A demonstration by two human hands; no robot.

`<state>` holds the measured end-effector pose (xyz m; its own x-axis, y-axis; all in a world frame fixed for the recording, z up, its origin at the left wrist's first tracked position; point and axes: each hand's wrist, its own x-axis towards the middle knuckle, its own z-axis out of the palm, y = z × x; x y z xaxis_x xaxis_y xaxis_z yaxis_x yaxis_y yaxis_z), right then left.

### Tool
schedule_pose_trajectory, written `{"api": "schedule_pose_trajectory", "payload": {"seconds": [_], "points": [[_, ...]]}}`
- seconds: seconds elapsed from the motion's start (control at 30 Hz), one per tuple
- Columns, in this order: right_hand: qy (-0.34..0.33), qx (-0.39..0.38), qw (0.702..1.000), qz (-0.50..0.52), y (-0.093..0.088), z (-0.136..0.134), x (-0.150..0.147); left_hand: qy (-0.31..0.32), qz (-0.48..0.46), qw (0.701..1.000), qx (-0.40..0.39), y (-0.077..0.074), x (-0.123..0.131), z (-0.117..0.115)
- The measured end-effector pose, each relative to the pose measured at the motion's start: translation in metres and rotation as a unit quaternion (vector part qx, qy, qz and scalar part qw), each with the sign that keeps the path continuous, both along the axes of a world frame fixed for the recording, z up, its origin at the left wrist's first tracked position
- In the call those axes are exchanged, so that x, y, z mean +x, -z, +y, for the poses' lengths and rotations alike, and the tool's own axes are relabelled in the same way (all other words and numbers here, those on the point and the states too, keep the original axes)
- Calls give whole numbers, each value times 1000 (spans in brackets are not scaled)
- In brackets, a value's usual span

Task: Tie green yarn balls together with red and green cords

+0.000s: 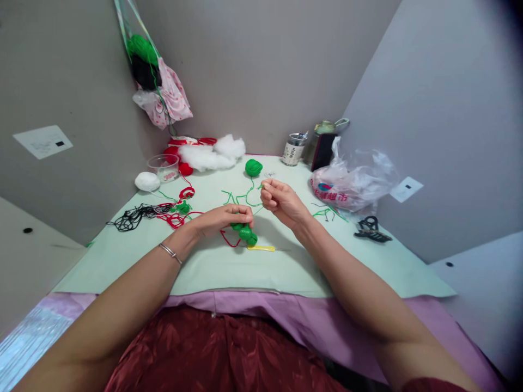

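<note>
Green piece [245, 234]: mid-bench [229, 272], just far of the yellow hook [261, 248]. Left hand's [233, 216] grip: pinching its far end. Right hand's [281, 203] grip: fingertips closed, apparently on a green strand [260, 187]. Judged light, soft, squashy, little slip; hold by the plump body, strand tension gentle.

In my left hand [232, 215]: green piece [245, 233]. In my right hand [280, 200]: green strand [260, 187]. Left of my left hand: red yarn [175, 220], then black yarn [135, 219]. Beyond both: green ball [254, 167], white stuffing [208, 155]. Tabletop [212, 272] beneath: pale green. High beyond my left hand: pink spotted cloth [175, 98].
</note>
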<state>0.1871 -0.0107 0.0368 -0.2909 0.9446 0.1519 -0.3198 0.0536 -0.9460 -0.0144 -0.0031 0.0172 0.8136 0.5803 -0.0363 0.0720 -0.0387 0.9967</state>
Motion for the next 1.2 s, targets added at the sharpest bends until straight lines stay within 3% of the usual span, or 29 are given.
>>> {"api": "schedule_pose_trajectory", "payload": {"seconds": [0.27,0.63,0.83,1.07,1.2], "points": [[-11,-2,1000,9,0,2,6,-51,-4,998,43,7,4,-1],[70,-15,997,19,2,10,14,-62,-91,988,-110,5,-1,1],[80,-13,997,12,1,9,13,-165,-118,974,-101,8,1,5],[107,37,993,-26,4,7,10,-218,-134,960,-112,7,1,7],[132,100,978,-125,6,5,8,-232,-156,952,-123,7,0,10]]}}
